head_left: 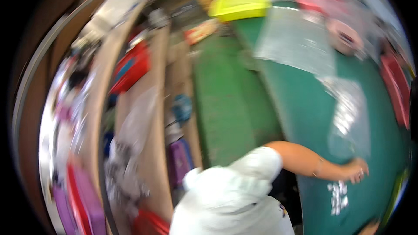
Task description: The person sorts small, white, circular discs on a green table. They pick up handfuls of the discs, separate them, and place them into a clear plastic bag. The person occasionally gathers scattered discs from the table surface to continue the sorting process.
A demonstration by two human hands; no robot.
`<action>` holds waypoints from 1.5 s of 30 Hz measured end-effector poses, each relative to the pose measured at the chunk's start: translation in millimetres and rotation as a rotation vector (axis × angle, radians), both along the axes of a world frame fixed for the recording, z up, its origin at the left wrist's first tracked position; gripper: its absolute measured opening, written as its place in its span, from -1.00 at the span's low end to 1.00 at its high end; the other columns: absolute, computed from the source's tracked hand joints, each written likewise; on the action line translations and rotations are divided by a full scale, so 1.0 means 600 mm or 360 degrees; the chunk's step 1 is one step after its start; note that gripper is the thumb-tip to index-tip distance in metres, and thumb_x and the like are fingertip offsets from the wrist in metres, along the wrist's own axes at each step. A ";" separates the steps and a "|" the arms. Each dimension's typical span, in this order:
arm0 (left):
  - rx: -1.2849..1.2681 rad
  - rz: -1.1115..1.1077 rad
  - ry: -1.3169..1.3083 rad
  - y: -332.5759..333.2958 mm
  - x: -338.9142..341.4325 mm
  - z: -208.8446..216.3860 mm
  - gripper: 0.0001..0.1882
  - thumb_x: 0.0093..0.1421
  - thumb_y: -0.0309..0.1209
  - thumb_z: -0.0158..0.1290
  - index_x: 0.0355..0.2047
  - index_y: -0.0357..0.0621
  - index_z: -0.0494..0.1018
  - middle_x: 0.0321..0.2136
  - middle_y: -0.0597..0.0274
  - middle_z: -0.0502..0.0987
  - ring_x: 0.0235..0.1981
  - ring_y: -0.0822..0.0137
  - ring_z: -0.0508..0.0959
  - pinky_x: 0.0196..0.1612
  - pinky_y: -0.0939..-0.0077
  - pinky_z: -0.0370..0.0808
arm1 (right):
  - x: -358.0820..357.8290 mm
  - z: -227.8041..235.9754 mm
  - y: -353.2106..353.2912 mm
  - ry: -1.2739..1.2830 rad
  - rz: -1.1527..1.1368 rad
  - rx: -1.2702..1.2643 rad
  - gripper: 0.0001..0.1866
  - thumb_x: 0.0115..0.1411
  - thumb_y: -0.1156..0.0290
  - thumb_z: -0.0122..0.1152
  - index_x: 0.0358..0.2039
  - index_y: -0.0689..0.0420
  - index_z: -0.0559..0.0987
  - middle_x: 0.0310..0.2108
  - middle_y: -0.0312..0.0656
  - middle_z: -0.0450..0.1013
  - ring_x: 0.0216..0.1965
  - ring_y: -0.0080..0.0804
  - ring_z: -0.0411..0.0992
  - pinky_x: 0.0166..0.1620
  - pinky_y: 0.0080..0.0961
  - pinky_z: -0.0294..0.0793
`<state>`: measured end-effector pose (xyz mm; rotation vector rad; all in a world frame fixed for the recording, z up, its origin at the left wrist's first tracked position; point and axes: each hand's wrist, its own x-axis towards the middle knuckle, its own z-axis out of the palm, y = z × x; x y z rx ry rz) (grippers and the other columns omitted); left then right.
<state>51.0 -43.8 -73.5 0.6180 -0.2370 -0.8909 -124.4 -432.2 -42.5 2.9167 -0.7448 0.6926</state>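
Note:
My left arm, in a white short sleeve, reaches right over the green table [287, 100]. My left hand [355, 171], with a ring and a band at the wrist, is at the lower edge of a clear plastic bag [348, 117] with shiny pale contents. Its fingers are smeared, so a grip on the bag cannot be made out. Just below that hand lies a cluster of small white pieces [337, 196]. Only a sliver of my right hand [370, 228] shows at the bottom right edge, its fingers hidden, near a green-rimmed object [395, 196].
A yellow bin [239, 7], a large clear plastic sheet [298, 39], a pink tape roll [345, 37] and a red tray [395, 89] are on the table. Left of the green floor [230, 104], wooden shelves [152, 148] hold a red box [131, 67], purple bins [89, 196] and plastic bags.

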 end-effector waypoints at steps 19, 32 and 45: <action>0.0302 0.0110 0.0037 0.067 -0.019 0.089 -0.71 0.31 -0.28 -0.19 -0.20 -0.30 0.32 -0.60 0.28 0.30 -0.68 0.53 0.25 -0.74 0.72 0.07 | 0.042 0.034 0.097 0.0067 -0.0279 -0.0600 -0.89 -0.04 0.50 0.08 -0.51 0.12 0.58 -0.44 -0.21 0.46 -0.23 -0.30 0.36 -0.07 -0.23 0.21; 0.0284 0.0087 0.0088 0.065 -0.010 0.090 -0.71 0.30 -0.30 -0.17 -0.16 -0.32 0.28 -0.57 0.26 0.30 -0.66 0.52 0.23 -0.71 0.70 0.13 | 0.031 0.034 0.074 -0.0088 -0.0489 0.0142 -0.86 0.01 0.37 0.23 -0.40 0.11 0.60 -0.36 -0.17 0.47 -0.19 -0.19 0.38 -0.14 -0.22 0.29; 0.0314 0.0118 0.0091 0.067 -0.010 0.090 -0.71 0.30 -0.29 -0.18 -0.20 -0.32 0.31 -0.58 0.26 0.31 -0.67 0.51 0.26 -0.73 0.70 0.10 | 0.059 0.018 0.063 -0.0267 -0.0530 -0.0053 -0.91 0.03 0.43 0.17 -0.49 0.17 0.56 -0.41 -0.14 0.48 -0.26 -0.20 0.39 -0.20 -0.24 0.29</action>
